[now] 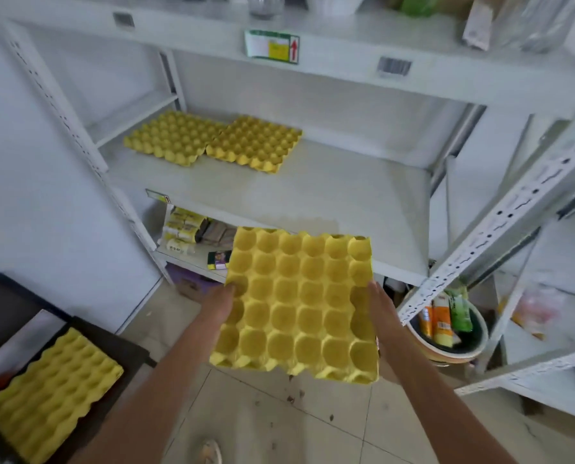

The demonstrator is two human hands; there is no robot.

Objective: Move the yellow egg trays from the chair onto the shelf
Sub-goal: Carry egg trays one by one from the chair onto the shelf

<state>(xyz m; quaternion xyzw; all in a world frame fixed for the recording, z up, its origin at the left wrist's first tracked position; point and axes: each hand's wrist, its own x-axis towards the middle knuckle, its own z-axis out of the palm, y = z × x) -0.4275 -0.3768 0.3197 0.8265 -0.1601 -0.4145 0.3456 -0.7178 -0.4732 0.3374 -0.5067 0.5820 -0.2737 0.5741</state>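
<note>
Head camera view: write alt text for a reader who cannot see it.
Both hands, left hand and right hand, hold a yellow egg tray before a white shelf bearing two trays. More trays lie on the chair.

- Held tray (299, 304): between left hand (217, 304) and right hand (381, 308), in front of the middle shelf (313, 192), above the floor.
- Two trays on that shelf, rear left, touching side by side: one (174, 137) left, one (254, 142) right.
- Chair (15, 306): lower left, bearing a tray stack (52, 393).
- Bucket (473, 346): right of the held tray, under the shelf edge.
</note>
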